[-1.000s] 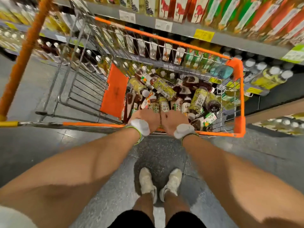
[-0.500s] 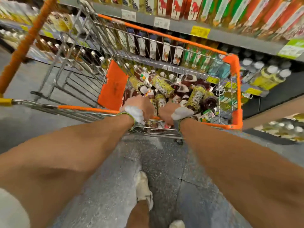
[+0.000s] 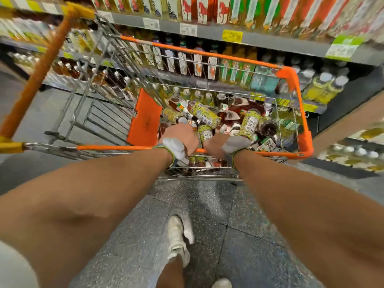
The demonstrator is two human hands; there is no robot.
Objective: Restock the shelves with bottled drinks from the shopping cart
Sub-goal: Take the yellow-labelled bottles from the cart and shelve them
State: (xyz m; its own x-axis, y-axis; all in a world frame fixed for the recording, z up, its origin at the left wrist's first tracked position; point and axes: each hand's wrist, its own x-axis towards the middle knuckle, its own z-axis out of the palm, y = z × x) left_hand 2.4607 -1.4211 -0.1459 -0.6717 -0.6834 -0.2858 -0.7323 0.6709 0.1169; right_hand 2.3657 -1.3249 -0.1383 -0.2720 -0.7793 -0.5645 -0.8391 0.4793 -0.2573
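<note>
A shop: price-tagged shelves of bottled drinks.

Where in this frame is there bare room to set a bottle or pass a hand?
Free: the wire bay left of the orange flap, floor showing through. Crowded: bottles heaped between flap and cart right wall; shelves packed. Left hand and right hand grip the near rim.

Speckled grey floor, white shoe, yellow price tag

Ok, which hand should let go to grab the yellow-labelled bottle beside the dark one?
Likely the right hand: both grip the shopping cart's orange rim, but the yellow-labelled bottle lies on the right hand's side of the pile; the left hand would have to cross over.
</note>
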